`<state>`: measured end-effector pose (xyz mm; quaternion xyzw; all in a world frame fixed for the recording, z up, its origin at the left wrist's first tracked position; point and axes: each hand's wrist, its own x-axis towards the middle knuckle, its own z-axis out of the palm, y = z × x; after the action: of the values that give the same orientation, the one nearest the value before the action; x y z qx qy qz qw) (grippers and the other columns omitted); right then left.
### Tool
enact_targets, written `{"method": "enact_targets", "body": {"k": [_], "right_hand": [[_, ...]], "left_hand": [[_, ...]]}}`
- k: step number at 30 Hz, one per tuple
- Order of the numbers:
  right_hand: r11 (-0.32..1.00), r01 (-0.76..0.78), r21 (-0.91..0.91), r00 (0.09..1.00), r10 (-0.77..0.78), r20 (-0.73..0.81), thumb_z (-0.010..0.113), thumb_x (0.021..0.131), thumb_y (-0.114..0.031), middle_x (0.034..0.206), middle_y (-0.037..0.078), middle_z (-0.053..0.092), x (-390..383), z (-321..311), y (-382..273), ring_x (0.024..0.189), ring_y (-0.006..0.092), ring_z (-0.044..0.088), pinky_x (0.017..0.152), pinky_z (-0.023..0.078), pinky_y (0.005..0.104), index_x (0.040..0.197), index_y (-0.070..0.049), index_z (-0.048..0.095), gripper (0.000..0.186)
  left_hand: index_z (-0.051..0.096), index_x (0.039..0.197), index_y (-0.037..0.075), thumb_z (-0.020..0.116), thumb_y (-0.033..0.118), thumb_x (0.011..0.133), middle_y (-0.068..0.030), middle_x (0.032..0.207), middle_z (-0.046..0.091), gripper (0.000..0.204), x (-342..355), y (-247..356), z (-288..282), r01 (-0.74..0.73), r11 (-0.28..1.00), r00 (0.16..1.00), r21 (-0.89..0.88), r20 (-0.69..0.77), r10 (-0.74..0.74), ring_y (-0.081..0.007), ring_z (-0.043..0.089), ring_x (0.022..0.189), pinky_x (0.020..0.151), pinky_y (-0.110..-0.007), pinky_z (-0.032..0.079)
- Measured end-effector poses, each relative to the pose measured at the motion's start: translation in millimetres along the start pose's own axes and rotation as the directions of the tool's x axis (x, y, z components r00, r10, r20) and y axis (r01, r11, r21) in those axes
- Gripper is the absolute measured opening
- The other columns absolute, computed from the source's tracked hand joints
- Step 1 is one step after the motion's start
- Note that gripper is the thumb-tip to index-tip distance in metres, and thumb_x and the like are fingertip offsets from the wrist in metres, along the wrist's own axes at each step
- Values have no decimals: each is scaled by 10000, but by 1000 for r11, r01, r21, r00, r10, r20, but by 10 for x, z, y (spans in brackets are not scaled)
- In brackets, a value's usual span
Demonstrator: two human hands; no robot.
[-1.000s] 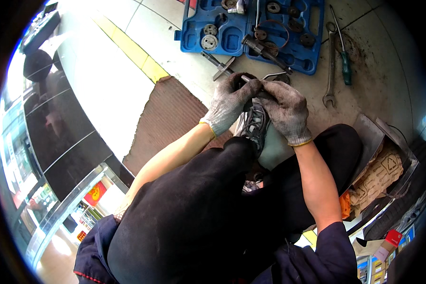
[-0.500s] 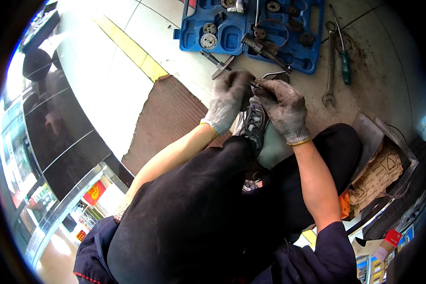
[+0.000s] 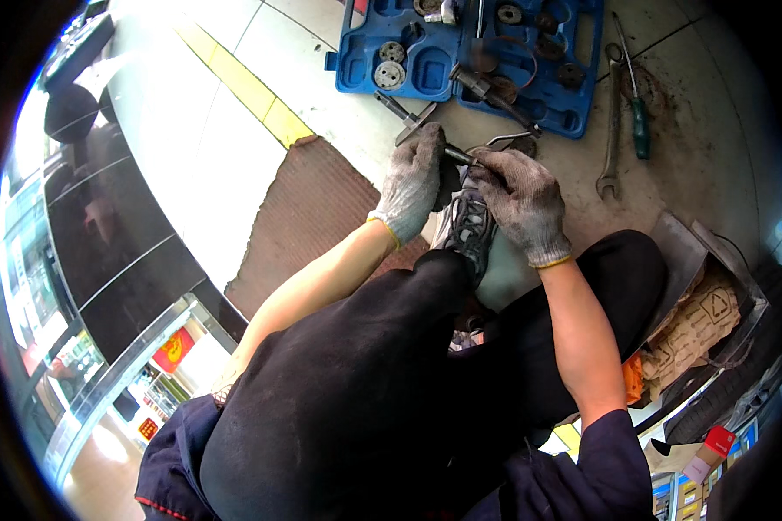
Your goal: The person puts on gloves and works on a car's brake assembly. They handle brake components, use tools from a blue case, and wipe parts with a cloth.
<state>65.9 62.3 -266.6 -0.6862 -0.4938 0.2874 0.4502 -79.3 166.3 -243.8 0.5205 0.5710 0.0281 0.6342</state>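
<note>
Both my hands wear grey, dirt-stained knit gloves and meet above my laced shoe [image 3: 467, 221]. A short dark metal rod [image 3: 459, 154] spans the gap between them. My left hand [image 3: 413, 181] is closed at the rod's left end, with something dark beneath its fingers that I cannot make out. My right hand [image 3: 526, 201] pinches the rod's other end. Just beyond the gloves, a tool with a threaded shaft and a flat metal plate [image 3: 417, 123] lies on the floor. A dark cylindrical tool [image 3: 495, 94] rests across the edge of the blue tool case [image 3: 356, 80].
Round metal discs [image 3: 389, 75] sit in the case. To its right lie an open-end wrench [image 3: 613, 130] and a green-handled screwdriver [image 3: 640, 126]. Brown cardboard [image 3: 300, 217] covers floor at left. A metal bin [image 3: 686, 239] holding crumpled brown paper [image 3: 691, 326] stands by my right knee.
My hands have drawn slightly apart, so more of the rod shows between them. The left glove has tilted more upright. The view has shifted a little.
</note>
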Motion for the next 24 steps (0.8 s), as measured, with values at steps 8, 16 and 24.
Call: {"method": "enact_targets", "body": {"k": [8,16,24], "right_hand": [[774,-407,484,913,358,196,613,884,-80,1060,139,676,-164,191,429,991,248,647,844,530,343,1066,-3,670,206],[961,252,-116,964,-239,113,560,880,-22,1162,150,646,-159,8,399,1092,290,604,971,486,378,1196,-6,634,325],[964,266,-6,956,-263,130,558,869,-38,1205,171,620,-156,-2,473,1126,308,588,983,482,387,1218,-13,615,355]], "left_hand": [[591,1023,65,659,170,910,17,817,577,169,-43,125,139,-38,968,985,-248,153,78,-33,473,609,480,-179,352],[587,1024,67,716,190,872,20,809,570,234,12,80,48,-36,961,947,-274,297,120,-33,454,612,486,-177,341],[586,1106,29,770,237,824,-10,877,611,395,77,150,37,-263,964,937,-46,224,266,-57,530,679,558,-187,436]]}}
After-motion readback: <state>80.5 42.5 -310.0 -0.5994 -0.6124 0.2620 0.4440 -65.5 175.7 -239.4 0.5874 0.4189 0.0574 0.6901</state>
